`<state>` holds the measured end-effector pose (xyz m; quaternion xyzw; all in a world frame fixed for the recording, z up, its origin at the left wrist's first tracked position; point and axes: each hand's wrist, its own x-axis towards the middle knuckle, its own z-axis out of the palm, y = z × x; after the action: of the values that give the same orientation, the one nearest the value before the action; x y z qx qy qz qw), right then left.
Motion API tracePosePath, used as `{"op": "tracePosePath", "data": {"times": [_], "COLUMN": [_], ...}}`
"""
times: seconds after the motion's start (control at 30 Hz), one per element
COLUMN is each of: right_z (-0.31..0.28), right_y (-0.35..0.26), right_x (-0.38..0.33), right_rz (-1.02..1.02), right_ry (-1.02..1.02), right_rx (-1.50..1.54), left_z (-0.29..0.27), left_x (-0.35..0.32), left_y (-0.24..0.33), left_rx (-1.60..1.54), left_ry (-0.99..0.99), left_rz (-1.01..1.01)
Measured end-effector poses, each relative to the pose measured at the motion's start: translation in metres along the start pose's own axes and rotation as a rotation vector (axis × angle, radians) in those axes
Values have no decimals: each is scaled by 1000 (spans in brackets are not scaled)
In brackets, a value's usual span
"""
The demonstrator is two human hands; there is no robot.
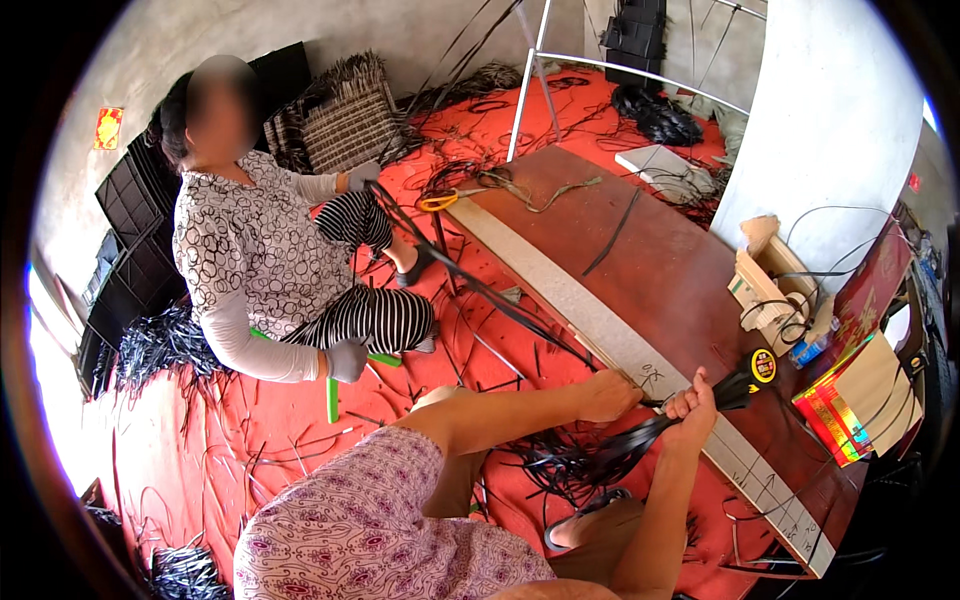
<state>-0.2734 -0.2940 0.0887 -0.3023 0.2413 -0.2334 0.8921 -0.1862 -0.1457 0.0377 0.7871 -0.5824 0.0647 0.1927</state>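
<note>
Bundle of long black flat plastic strips (610, 455) gripped in closed right hand (692, 405), pinched by left hand (608, 393) against pale marked measuring board (600, 320) on brown table (670, 270); measuring apparently midway, loose strips littered around.

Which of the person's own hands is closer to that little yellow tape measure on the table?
Right. The right hand, gripping the black strips, sits just beside the tape measure; the left hand lies farther along the pale board.
</note>
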Motion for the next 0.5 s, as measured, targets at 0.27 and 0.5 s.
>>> {"op": "tracePosePath", "data": {"times": [0.27,0.5], "right_z": [-10,-8], "right_y": [-1,-2], "right_x": [0,-1], "right_rz": [-7,-16], "right_ry": [-5,8], "right_rx": [11,-2], "left_z": [6,3], "left_x": [-1,-1], "left_y": [6,6], "left_rx": [63,27], "left_ry": [-108,-78], "left_rz": [-68,-59]}}
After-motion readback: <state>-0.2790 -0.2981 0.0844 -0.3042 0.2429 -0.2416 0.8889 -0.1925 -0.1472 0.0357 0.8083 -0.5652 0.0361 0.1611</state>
